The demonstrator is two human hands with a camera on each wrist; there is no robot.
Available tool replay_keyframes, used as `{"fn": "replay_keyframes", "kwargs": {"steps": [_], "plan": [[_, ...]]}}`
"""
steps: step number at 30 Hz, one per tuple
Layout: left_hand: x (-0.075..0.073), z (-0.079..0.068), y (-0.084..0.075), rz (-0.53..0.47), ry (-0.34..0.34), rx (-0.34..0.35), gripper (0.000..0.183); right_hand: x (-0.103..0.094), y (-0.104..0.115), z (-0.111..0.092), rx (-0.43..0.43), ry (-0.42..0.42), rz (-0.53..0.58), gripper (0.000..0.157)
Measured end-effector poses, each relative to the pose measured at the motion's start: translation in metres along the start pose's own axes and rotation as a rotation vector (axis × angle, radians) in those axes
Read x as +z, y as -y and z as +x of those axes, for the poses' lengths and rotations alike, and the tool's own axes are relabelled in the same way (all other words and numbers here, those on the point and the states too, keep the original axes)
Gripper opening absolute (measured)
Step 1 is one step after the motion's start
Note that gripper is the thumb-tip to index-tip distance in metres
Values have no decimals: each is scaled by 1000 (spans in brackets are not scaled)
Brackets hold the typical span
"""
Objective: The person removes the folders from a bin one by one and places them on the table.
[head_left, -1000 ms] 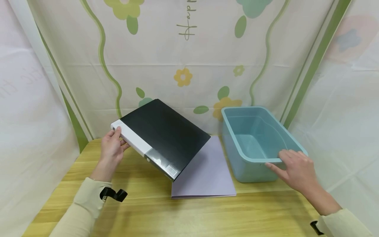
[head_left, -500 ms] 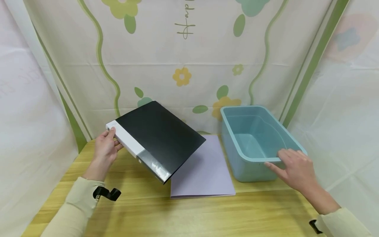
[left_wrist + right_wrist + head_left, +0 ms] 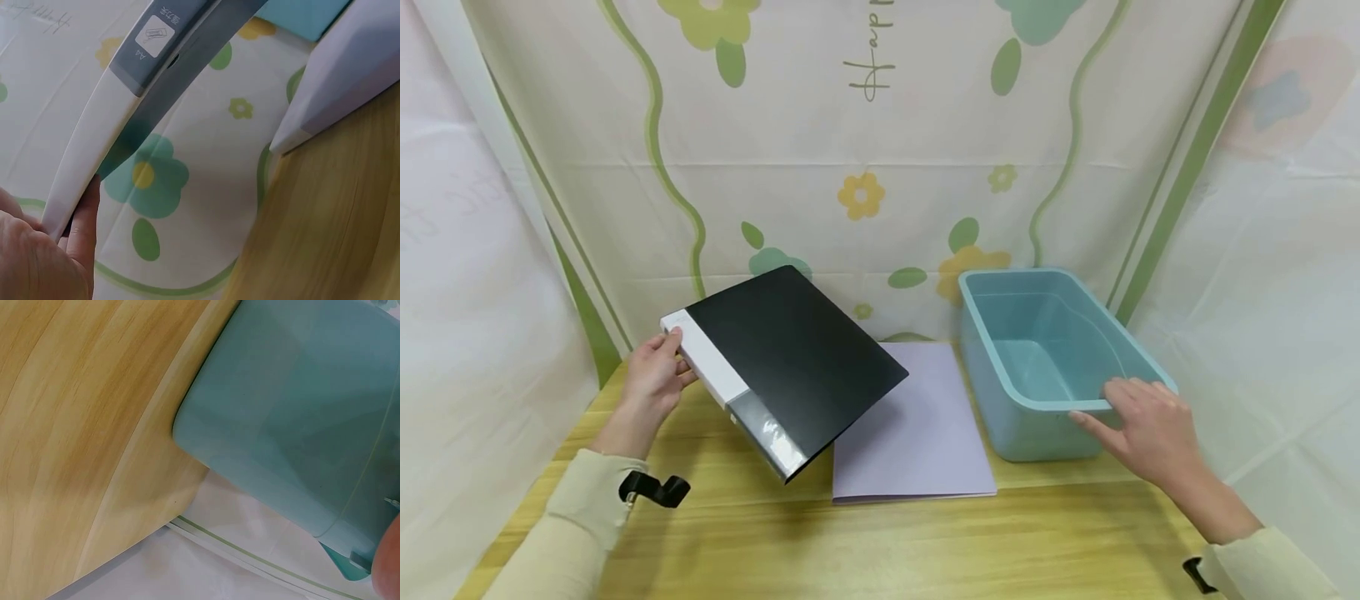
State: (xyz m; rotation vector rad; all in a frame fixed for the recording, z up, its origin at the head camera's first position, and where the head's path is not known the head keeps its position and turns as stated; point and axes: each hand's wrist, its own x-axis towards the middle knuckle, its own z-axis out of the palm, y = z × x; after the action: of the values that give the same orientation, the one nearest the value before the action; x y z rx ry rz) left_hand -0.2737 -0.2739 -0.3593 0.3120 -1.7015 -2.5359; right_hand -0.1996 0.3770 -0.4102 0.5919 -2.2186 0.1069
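Note:
My left hand [image 3: 653,373] pinches the white spine end of a black A4 file folder [image 3: 797,358], thumb on top and fingers beneath. The folder is tilted in the air, its far corner over a lilac folder [image 3: 917,442] that lies flat on the table. In the left wrist view the spine [image 3: 94,137] of the black folder runs up from my fingers. My right hand [image 3: 1153,429] grips the near rim of a blue plastic bin [image 3: 1022,429], fingers over the edge and thumb outside. Only a bit of that hand shows in the right wrist view, beside the bin's wall [image 3: 281,412].
The bin stands on the right of the wooden table [image 3: 910,550], just beside the lilac folder. A flower-print curtain [image 3: 865,125] closes off the back, and white cloth hangs at both sides. Black straps [image 3: 655,489] circle both sleeves.
My left hand has carried the black folder leftward and a little down, uncovering more of the lilac folder. The right hand stays on the bin's rim.

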Motion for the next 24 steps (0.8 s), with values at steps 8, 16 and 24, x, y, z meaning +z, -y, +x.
{"fn": "replay_keyframes", "kwargs": {"steps": [8, 16, 24], "plan": [[-14, 7, -2, 40, 60, -45, 23, 0, -1, 0, 8, 18, -1, 66], [-24, 12, -6, 88, 143, -121, 22, 1, -2, -1, 14, 22, -7, 66], [-34, 15, -8, 212, 183, -145, 26, 3, -1, -2, 5, 2, -9, 68]]}}
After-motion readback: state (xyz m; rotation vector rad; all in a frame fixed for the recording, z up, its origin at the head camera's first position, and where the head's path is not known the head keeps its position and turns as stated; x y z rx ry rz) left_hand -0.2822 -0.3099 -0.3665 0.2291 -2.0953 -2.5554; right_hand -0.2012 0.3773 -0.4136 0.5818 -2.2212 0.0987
